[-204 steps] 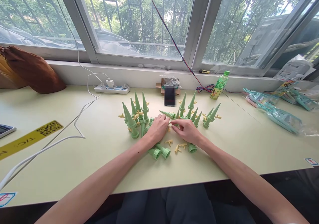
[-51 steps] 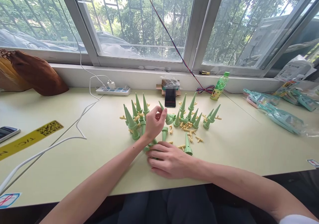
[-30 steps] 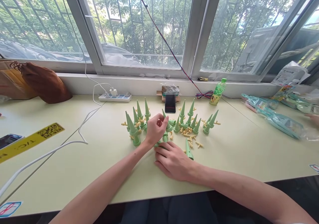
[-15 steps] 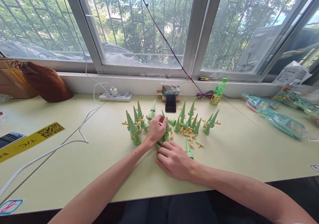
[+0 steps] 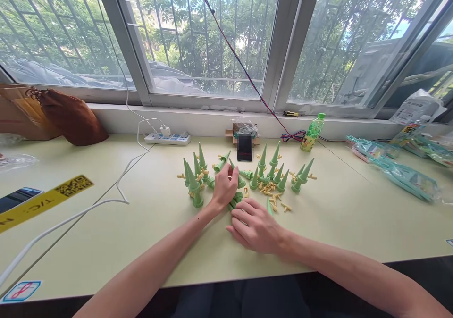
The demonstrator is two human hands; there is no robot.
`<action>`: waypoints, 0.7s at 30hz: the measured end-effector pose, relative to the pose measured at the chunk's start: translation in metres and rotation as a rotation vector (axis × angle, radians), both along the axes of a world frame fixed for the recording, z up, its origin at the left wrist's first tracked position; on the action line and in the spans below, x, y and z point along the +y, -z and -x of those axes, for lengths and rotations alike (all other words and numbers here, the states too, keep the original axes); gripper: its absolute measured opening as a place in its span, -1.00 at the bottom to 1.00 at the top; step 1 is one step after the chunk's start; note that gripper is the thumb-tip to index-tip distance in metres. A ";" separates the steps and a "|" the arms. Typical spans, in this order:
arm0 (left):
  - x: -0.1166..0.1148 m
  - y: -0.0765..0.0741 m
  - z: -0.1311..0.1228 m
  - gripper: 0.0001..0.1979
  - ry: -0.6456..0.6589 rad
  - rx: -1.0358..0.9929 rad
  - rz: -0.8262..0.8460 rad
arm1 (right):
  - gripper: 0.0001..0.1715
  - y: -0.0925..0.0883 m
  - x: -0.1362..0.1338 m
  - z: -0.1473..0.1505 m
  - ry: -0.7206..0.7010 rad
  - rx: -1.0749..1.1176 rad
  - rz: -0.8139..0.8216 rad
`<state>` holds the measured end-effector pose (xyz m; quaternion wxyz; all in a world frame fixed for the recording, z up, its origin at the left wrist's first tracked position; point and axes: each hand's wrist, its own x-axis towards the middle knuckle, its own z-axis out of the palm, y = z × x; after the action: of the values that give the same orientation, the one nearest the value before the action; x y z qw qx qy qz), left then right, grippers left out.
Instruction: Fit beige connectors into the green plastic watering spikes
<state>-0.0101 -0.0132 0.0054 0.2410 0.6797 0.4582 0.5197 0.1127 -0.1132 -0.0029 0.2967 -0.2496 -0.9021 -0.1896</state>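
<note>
My left hand (image 5: 225,184) pinches a green watering spike (image 5: 241,182), which leans with its tip above the fingers and its wide end toward the right. Below it, the curled fingers of my right hand (image 5: 255,227) rest on another green piece (image 5: 238,197) near the table surface; the hand hides most of that piece. A loose green cone (image 5: 269,207) lies partly covered behind my right hand. Small yellow valve pieces (image 5: 274,198) are scattered to the right. Upright green spikes with yellow valves stand on the left (image 5: 194,186) and right (image 5: 274,157).
A black phone (image 5: 244,147) leans against a small box behind the spikes. Farther back are a power strip (image 5: 167,139) and a green drink bottle (image 5: 313,132). A brown pouch (image 5: 72,117) sits at left, bagged turquoise items (image 5: 403,176) at right. A white cable (image 5: 120,186) crosses the left side.
The spike in my left hand has tilted, and its wide end now shows apart from the green piece below. A spike behind it leans further over. The whole view has shifted slightly.
</note>
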 end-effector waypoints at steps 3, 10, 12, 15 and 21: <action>-0.004 -0.001 -0.002 -0.65 0.009 -0.015 0.001 | -0.72 -0.022 0.003 -0.010 -0.009 0.079 -0.072; -0.006 0.006 -0.006 -0.73 0.026 0.018 0.035 | -0.60 -0.105 0.054 -0.001 0.332 0.117 0.115; -0.005 0.009 -0.006 -0.72 0.030 0.025 0.053 | -0.66 -0.119 0.086 0.014 0.457 0.005 0.267; -0.005 0.012 -0.008 -0.67 0.012 0.052 0.051 | -0.73 -0.122 0.136 0.039 0.600 -0.226 0.518; -0.006 0.016 -0.010 -0.62 0.006 0.061 0.040 | -0.68 -0.092 0.199 0.065 0.642 -0.449 0.756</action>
<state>0.0001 -0.0192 -0.0109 0.2419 0.6916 0.4735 0.4888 0.0475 0.0857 0.0894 -0.0865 -0.5553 -0.8269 0.0182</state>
